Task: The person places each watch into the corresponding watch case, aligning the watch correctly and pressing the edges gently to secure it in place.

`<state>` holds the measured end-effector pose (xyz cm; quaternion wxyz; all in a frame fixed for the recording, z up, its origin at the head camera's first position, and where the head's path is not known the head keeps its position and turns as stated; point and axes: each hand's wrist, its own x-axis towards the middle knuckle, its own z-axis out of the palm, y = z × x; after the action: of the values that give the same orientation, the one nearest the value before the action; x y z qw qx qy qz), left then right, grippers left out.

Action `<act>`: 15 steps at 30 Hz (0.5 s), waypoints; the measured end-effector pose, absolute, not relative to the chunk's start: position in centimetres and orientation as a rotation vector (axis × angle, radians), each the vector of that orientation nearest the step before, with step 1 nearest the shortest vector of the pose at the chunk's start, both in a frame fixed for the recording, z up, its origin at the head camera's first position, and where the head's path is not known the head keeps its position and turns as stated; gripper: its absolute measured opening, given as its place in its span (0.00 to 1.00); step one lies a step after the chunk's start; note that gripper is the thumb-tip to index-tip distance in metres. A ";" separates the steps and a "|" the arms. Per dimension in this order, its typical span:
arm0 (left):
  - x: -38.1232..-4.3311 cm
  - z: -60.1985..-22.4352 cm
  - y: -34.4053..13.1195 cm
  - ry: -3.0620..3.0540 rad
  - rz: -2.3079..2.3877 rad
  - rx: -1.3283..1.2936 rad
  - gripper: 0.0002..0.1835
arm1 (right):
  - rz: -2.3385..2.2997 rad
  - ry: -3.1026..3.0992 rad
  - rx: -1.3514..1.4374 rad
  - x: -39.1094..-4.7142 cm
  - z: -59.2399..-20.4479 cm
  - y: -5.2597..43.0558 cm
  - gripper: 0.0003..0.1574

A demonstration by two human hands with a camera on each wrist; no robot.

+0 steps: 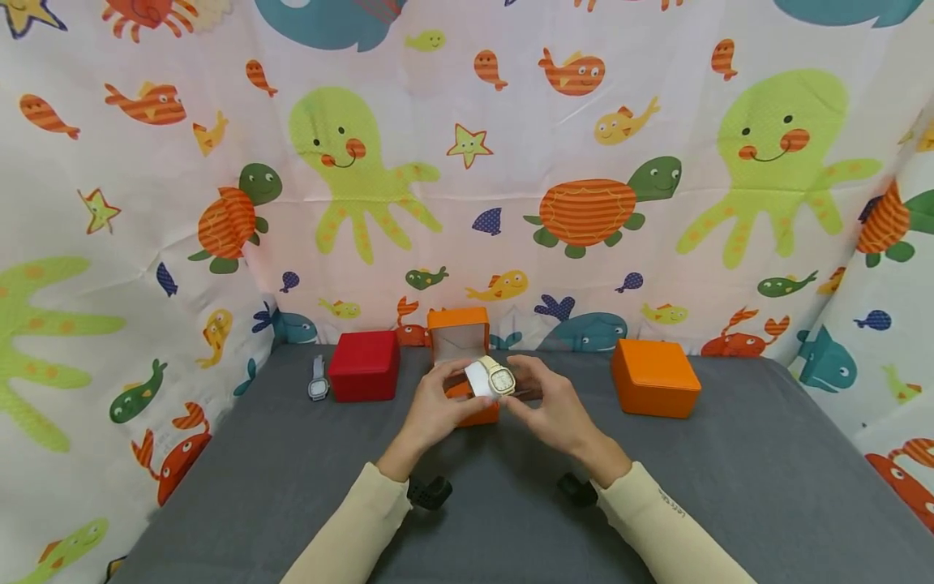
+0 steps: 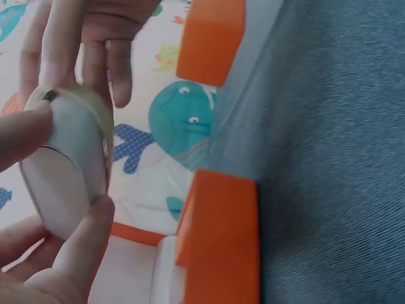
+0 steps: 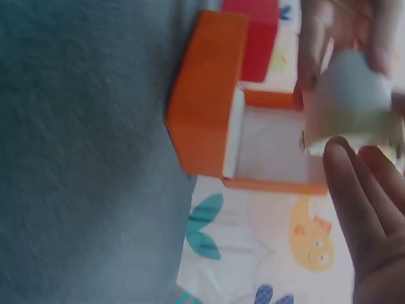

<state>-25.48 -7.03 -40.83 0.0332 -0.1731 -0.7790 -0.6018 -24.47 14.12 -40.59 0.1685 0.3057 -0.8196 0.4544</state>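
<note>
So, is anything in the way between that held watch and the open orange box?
Nothing visible is: the box has its lid raised, and the watch, on a white cushion, is held close by.

Red box [image 1: 365, 367]: stood left of the open orange box [image 1: 477, 416], a narrow slot between them.
Silver watch [image 1: 318, 381]: lay flat just beside it, a low obstacle.
Raised lid [image 1: 459, 318]: stood upright beyond both hands [image 1: 552, 403], the patterned cloth [image 1: 467, 219] walling off the far side.
Closed orange box [image 1: 655, 378]: obstructed the right, a wide gap separating it from the right hand.
Tabletop [image 1: 773, 487]: offered passage between the sleeves [image 1: 667, 527] and outside them.
</note>
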 end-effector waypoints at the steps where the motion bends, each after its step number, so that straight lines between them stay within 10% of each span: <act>1: -25.5 -40.7 -7.2 -2.393 -1.878 -0.558 0.33 | 1.344 -2.361 0.865 -24.6 -40.5 14.4 0.35; 15: -25.9 -40.1 -8.2 -2.501 -1.973 -0.807 0.37 | 1.707 -2.573 0.985 -25.2 -40.2 16.2 0.47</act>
<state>-25.88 -8.18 -40.07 -0.0721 -0.2449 -0.7592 -0.5987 -25.19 16.19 -40.22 -0.0497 0.3036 -0.7928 0.5262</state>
